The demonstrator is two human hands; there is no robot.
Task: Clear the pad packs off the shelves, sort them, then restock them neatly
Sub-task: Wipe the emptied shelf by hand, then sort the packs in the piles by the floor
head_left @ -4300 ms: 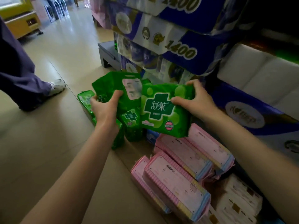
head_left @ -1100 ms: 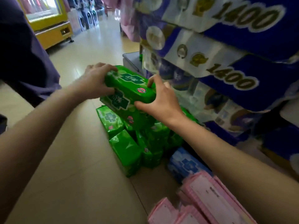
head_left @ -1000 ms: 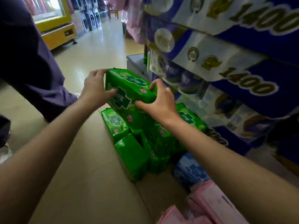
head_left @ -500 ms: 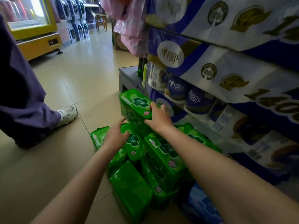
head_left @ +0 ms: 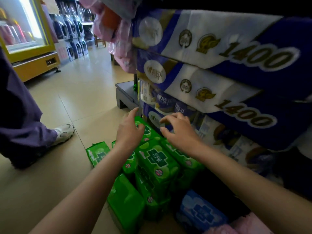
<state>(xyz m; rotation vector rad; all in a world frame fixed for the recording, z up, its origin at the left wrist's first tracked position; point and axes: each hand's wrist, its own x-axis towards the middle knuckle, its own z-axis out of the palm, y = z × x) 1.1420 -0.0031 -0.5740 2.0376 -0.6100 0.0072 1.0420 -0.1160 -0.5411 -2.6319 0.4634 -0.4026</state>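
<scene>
Several green pad packs (head_left: 157,162) lie heaped on the floor against the shelf base. The farthest green pack (head_left: 147,130) lies flat on top of the heap's far end. My left hand (head_left: 129,131) hovers over its left side with fingers spread and relaxed; whether it touches is unclear. My right hand (head_left: 177,131) hangs just right of it, fingers loosely curled, holding nothing. A blue pad pack (head_left: 200,211) lies nearer me, and pink packs (head_left: 244,225) show at the bottom right edge.
Large purple-and-white tissue bundles (head_left: 219,92) are stacked on the right, right behind the heap. A grey platform (head_left: 125,93) sticks out beyond it. Another person's purple trouser leg (head_left: 22,124) and white shoe (head_left: 65,132) stand at left. A yellow cooler (head_left: 28,39) is far left.
Both hands carried a green pack forward and set it on the far end of the heap. The right hand has let go of it and both hands now sit loose above it.
</scene>
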